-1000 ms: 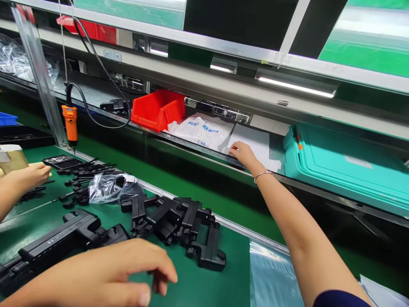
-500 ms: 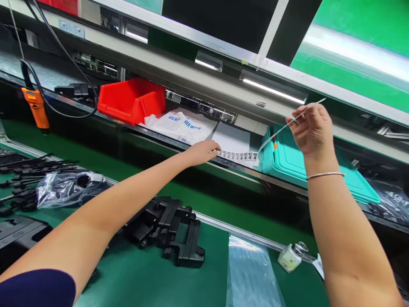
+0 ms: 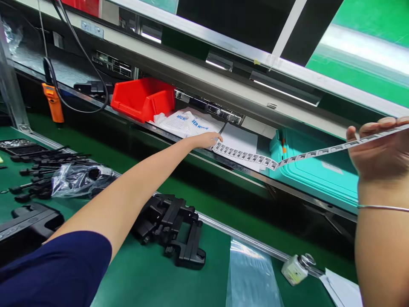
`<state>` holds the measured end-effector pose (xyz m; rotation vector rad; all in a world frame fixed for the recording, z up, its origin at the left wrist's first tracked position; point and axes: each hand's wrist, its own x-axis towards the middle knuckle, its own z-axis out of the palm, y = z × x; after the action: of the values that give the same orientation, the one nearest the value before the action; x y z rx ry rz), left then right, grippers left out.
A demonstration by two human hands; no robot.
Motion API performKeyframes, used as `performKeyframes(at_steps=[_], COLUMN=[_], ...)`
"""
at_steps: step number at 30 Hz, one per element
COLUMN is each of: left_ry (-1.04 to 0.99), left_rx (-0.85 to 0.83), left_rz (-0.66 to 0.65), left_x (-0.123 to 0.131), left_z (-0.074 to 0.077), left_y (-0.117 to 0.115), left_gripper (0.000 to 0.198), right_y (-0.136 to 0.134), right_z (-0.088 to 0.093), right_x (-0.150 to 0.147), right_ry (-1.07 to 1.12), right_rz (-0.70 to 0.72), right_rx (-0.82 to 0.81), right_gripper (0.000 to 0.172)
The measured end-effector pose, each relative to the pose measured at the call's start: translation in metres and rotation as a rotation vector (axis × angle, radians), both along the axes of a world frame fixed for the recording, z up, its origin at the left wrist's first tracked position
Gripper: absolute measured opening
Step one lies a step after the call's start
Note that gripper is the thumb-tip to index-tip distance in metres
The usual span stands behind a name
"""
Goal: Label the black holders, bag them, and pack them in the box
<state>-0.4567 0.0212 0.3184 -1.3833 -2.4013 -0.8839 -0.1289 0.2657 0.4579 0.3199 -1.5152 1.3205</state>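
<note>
A long white strip with dark printed squares (image 3: 244, 155) runs along the shelf edge, bends near the teal box, and rises to the right. My left hand (image 3: 208, 140) pinches its left end, in front of the white wiper packet (image 3: 188, 123) and beside a white sheet (image 3: 240, 138). At the right edge of the view my right hand (image 3: 381, 147) is raised, the strip lying across its palm and fingers. Its thumb tip shows at the left, and the rest of its grip is partly cut off by the frame.
On the shelf are a red bin (image 3: 143, 100) and a teal box (image 3: 316, 170). An orange tool (image 3: 53, 104) hangs at the left. Black parts (image 3: 172, 228), a bagged item (image 3: 81, 181), a clear plastic sheet (image 3: 252, 273) and a small bottle (image 3: 294, 270) lie on the green bench.
My right hand has moved right and slightly down, drawing out more of the strip, whose printed face now shows. The view has shifted a little; my left hand stays at the strip's left end.
</note>
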Motion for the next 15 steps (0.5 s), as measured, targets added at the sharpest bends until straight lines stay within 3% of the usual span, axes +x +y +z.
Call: performKeyframes(at_steps=[6, 11, 15], left_ry=[0.018, 0.020, 0.081], left_rx=[-0.061, -0.169, -0.211], left_rz=[-0.037, -0.087, -0.100], left_x=[-0.002, -0.012, -0.013], left_z=[0.012, 0.027, 0.033], left_y=[-0.006, -0.007, -0.008], left_gripper=[0.045, 0.046, 0.039], right_y=[0.021, 0.034, 0.040], right_z=[-0.009, -0.016, -0.020], right_x=[0.000, -0.004, -0.003], right_ry=[0.006, 0.043, 0.039], right_rz=[0.054, 0.039, -0.045], right_rx=[-0.012, -0.106, -0.040], right_gripper=[0.057, 0.028, 0.026])
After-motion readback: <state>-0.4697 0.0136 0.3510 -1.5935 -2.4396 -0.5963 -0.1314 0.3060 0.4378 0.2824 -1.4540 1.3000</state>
